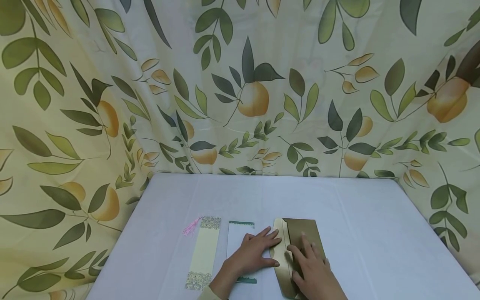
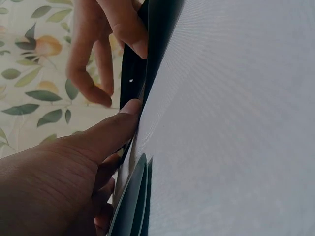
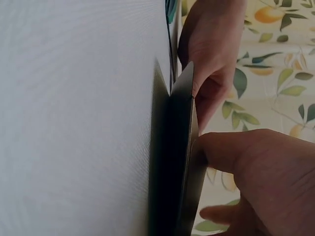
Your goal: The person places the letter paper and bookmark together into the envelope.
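A gold-brown envelope (image 1: 301, 228) lies on the table, its paler flap (image 1: 280, 231) on the left side. My left hand (image 1: 255, 252) has its fingers spread and touches the flap's left edge with fingertips and thumb. Over the envelope body, my right hand (image 1: 316, 268) rests with slightly bent fingers. The right wrist view shows the right thumb (image 3: 221, 147) against the envelope (image 3: 197, 182), whose edge stands a little off the table. Partly hidden beneath the left wrist is a white card (image 1: 240, 233) with green trim at both ends.
Left of the card lies a long cream bookmark (image 1: 204, 252) with patterned ends and a pink tassel (image 1: 191, 227). A white cloth covers the table (image 1: 371, 233). Behind and beside it hangs a curtain (image 1: 240, 137) printed with leaves and fruit.
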Motion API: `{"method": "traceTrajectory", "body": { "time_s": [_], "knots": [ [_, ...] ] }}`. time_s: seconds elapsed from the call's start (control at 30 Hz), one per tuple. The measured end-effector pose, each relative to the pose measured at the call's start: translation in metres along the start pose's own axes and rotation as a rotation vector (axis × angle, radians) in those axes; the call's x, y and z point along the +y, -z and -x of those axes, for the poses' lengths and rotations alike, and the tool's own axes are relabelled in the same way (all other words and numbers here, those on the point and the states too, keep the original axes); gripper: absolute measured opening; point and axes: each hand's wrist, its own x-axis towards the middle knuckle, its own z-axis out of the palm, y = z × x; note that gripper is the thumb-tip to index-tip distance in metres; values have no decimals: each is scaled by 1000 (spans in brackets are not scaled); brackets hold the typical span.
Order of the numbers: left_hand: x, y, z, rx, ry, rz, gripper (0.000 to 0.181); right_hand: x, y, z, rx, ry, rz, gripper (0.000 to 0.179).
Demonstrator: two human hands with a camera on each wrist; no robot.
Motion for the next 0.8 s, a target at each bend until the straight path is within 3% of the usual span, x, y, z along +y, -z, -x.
{"method": "traceTrajectory", "body": {
  "time_s": [0.23, 0.5, 0.8],
  "knots": [
    [1, 0, -1, 10, 15, 11, 71, 0, 0, 0, -28, -3, -23, 41],
    [1, -2, -1, 16, 17, 17, 71, -2, 3, 1, -20, -21, -51, 44],
    [0, -1, 0, 29, 0, 24, 70, -3, 3, -4, -16, -90, -26, 77]
  ]
}}
